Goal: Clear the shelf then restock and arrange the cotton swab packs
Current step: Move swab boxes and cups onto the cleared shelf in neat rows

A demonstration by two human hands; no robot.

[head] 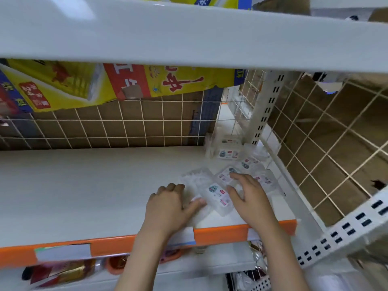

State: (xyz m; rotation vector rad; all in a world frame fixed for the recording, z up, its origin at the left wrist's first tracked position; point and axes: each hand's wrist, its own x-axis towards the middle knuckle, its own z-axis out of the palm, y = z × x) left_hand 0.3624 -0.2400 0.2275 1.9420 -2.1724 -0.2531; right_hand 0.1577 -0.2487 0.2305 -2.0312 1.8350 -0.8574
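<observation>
Head view, looking down onto a white shelf [84, 185] with an orange front edge strip [220, 233]. Most of the shelf surface is bare; all stock sits toward its right end.

Left hand [168, 206]: palm down on the shelf near the front edge, fingers spread flat, thumb touching the near side of a clear cotton swab pack [216, 196]. Grip released, nothing clasped.

Right hand [247, 196]: palm down just right of that pack, fingers loosely curled and resting on a second cotton swab pack [227, 175] that lies beyond it. Fingers are not wrapped around it; grip reads as released, pressing rather than grasping.

Both packs lie flat and angled, label up, close to the front right corner of the shelf. More swab packs [249, 162] lie scattered further right and back, some overlapping. A small stack of swab packs [227, 148] stands at the back right corner, against the slotted upright post [266, 110]. Labels too blurred to read.

White wire grid back panel [105, 127] runs along the back edge, with cardboard behind it. Yellow and red cartons [147, 85] show behind the grid's top. Paper price tags [63, 252] are fixed on the orange strip. Assorted goods on the shelf below, blurred.
</observation>
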